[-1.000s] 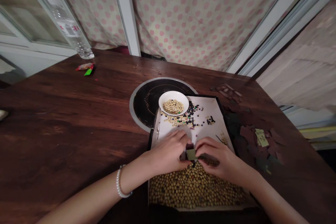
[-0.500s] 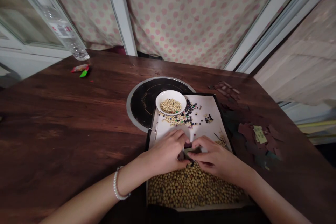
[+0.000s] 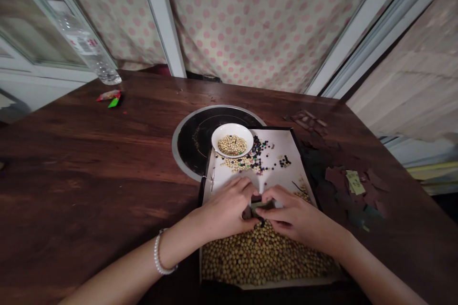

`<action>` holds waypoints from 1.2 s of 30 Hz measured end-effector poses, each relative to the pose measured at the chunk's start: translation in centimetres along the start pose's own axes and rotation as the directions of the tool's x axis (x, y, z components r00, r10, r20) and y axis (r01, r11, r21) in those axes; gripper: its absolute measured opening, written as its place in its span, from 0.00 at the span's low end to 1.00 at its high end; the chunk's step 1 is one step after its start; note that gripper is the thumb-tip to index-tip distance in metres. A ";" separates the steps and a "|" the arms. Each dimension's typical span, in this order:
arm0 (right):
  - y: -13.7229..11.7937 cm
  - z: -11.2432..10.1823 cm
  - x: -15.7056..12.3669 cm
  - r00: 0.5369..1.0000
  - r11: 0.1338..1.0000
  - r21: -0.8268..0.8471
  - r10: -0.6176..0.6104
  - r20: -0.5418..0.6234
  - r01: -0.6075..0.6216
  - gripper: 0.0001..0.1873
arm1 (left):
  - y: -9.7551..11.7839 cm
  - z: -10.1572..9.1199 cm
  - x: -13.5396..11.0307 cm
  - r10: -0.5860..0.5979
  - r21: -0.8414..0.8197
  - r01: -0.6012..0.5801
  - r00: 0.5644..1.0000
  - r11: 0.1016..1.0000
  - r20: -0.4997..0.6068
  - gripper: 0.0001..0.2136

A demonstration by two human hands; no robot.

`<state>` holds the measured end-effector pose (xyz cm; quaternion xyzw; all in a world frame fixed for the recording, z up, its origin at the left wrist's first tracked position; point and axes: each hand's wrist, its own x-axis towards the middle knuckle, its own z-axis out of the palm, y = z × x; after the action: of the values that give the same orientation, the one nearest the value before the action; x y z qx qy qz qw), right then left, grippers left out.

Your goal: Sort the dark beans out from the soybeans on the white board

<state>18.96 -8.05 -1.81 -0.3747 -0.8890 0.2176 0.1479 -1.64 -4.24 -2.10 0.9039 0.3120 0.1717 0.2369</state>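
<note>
My left hand (image 3: 226, 207) and my right hand (image 3: 296, 217) meet over a white-lined tray (image 3: 289, 152), fingers pinched together on a small dark card piece (image 3: 258, 205) held between them. Just below the hands lies a big heap of tan beans (image 3: 257, 257) filling the tray's near end. At the tray's far end sits a white bowl (image 3: 232, 139) with tan beans, and beside it a scatter of dark and tan beans (image 3: 255, 159). A pearl bracelet (image 3: 157, 259) is on my left wrist.
The tray rests partly on a round black inset plate (image 3: 195, 136) in the dark wooden table (image 3: 89, 162). Torn dark card scraps (image 3: 352, 186) litter the right side. A plastic bottle (image 3: 89, 47) and small wrappers (image 3: 109, 97) stand far left. A dotted curtain hangs behind.
The card piece, upright between my fingertips a second ago, is now tipped lower and mostly covered by my fingers. Both hands stay in place; the view shifted slightly.
</note>
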 end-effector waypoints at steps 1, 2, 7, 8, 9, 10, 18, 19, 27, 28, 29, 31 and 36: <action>-0.1 -0.1 0.0 1.000 1.000 -0.009 0.006 -0.004 -0.006 0.17 | 0.0 0.0 0.0 0.003 0.003 -0.003 1.000 1.000 0.001 0.16; -0.2 -0.1 0.1 1.000 1.000 -0.016 0.012 -0.007 -0.012 0.18 | 0.0 0.0 0.0 0.004 0.008 -0.004 1.000 1.000 0.004 0.16; 0.0 0.0 0.1 1.000 1.000 -0.002 0.001 0.008 -0.001 0.18 | 0.1 -0.1 0.0 0.003 0.030 -0.003 1.000 1.000 0.010 0.16; 0.0 0.0 0.1 1.000 1.000 -0.010 0.004 0.001 -0.004 0.19 | 0.1 -0.1 0.0 0.010 0.035 -0.011 1.000 0.999 0.008 0.16; 0.1 0.0 0.0 1.000 1.000 -0.019 0.007 -0.008 -0.007 0.19 | 0.1 -0.1 0.1 0.018 0.041 -0.018 1.000 0.999 0.006 0.17; 0.1 0.0 0.0 1.000 1.000 -0.022 0.005 -0.010 -0.006 0.19 | 0.1 -0.1 0.1 0.024 0.049 -0.024 1.000 0.998 0.006 0.17; 0.1 0.1 -0.2 1.000 0.999 -0.032 0.008 -0.021 -0.009 0.19 | 0.0 0.1 0.0 0.028 0.016 -0.027 0.999 0.999 -0.028 0.17; 0.1 0.1 -0.2 1.000 1.000 -0.027 -0.001 -0.013 0.001 0.19 | 0.0 0.2 0.0 0.025 0.015 -0.025 0.999 1.000 -0.029 0.16; -0.1 0.1 0.0 1.000 1.000 -0.024 0.003 -0.027 -0.004 0.18 | 0.0 0.0 0.1 0.021 0.043 -0.021 1.000 0.999 -0.008 0.16; 0.0 0.2 0.0 1.000 1.000 -0.010 -0.006 -0.012 0.006 0.18 | 0.0 0.0 0.1 0.018 0.048 -0.018 1.000 0.999 -0.003 0.16; 0.0 0.2 0.0 1.000 1.000 -0.004 -0.008 -0.005 0.008 0.18 | 0.0 0.0 0.1 0.017 0.050 -0.017 1.000 0.999 -0.001 0.16; 0.2 0.3 0.0 1.000 1.000 -0.022 0.006 -0.020 -0.006 0.19 | 0.0 0.1 0.1 0.022 0.052 -0.022 1.000 0.998 -0.006 0.16; 0.2 0.4 -0.1 1.000 1.000 0.009 -0.013 -0.020 0.013 0.18 | 0.0 0.1 0.0 0.028 0.035 -0.027 0.999 0.999 -0.022 0.15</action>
<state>19.00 -8.08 -2.28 -0.3703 -0.8889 0.2170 0.1600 -1.59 -4.24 -2.23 0.9101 0.3050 0.1796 0.2155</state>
